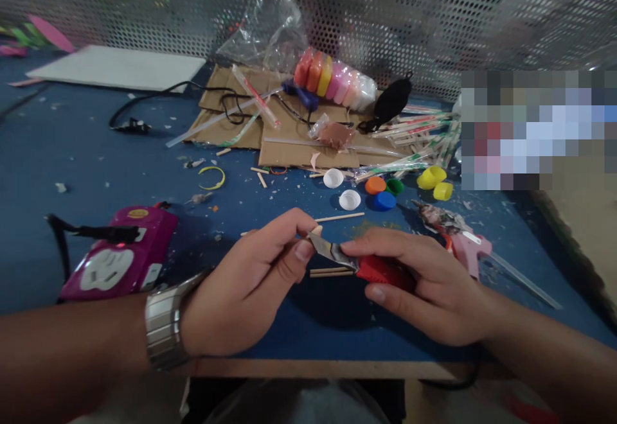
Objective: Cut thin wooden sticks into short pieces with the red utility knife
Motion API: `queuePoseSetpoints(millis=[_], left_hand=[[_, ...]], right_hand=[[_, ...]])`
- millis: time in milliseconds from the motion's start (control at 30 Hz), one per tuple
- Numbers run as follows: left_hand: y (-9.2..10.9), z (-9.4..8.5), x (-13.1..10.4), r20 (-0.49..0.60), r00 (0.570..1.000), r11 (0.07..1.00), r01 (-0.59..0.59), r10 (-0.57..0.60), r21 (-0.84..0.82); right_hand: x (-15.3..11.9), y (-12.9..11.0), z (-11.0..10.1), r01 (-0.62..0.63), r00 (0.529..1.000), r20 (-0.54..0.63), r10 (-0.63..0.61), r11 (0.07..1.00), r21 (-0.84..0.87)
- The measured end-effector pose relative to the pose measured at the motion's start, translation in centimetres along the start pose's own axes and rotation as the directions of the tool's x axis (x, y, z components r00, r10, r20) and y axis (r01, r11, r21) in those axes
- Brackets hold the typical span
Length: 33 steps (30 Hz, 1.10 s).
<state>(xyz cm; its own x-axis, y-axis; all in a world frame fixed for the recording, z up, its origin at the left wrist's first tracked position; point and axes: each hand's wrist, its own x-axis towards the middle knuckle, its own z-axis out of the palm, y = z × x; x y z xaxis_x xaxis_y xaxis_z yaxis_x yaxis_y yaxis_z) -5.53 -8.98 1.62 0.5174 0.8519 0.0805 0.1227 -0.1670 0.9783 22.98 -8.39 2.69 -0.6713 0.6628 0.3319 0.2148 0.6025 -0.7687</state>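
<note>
My right hand (429, 282) is wrapped around the red handle of a utility knife (380, 272), its index finger resting near the base of the blade. The metal blade points left toward my left hand (250, 282), which is closed in a pinch. Between that thumb and index finger shows the pale tip of a small wooden stick (317, 232), touching or very near the blade's end; the rest is hidden by the fingers. Cut wooden sticks (332, 272) lie on the blue table below the blade, and another stick (341, 217) lies just beyond.
To the left stands a purple power strip (144, 244) with a plug in it. At right lies a pink glue gun (465, 244). Bottle caps (375, 185), wrapped chopsticks (419, 132), cardboard (289, 151) and packed coloured clay (332, 80) sit farther back, before a perforated metal panel (168, 19).
</note>
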Motion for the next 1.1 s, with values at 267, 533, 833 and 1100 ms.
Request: queuePoseSetpoints(millis=[267,533,833,1100], left_hand=[[0.68,-0.07,0.3,0.051,0.998,0.999,0.033,-0.034,0.03],[0.33,0.02,0.26,0.142,0.988,0.998,0.064,-0.063,0.001],[0.53,0.21,0.42,0.115,0.993,1.0,0.002,0.001,-0.029],[0.72,0.17,0.36,0.095,0.995,0.998,0.007,-0.012,0.059]], right_hand=[[-0.24,0.28,0.06,-0.01,1.0,0.019,0.01,1.0,-0.02],[-0.12,0.23,0.34,0.002,0.999,0.032,0.0,0.999,-0.036],[-0.19,-0.03,0.38,0.013,1.0,0.011,-0.013,1.0,-0.013],[-0.13,0.08,0.43,0.025,1.0,0.008,-0.025,1.0,0.008]])
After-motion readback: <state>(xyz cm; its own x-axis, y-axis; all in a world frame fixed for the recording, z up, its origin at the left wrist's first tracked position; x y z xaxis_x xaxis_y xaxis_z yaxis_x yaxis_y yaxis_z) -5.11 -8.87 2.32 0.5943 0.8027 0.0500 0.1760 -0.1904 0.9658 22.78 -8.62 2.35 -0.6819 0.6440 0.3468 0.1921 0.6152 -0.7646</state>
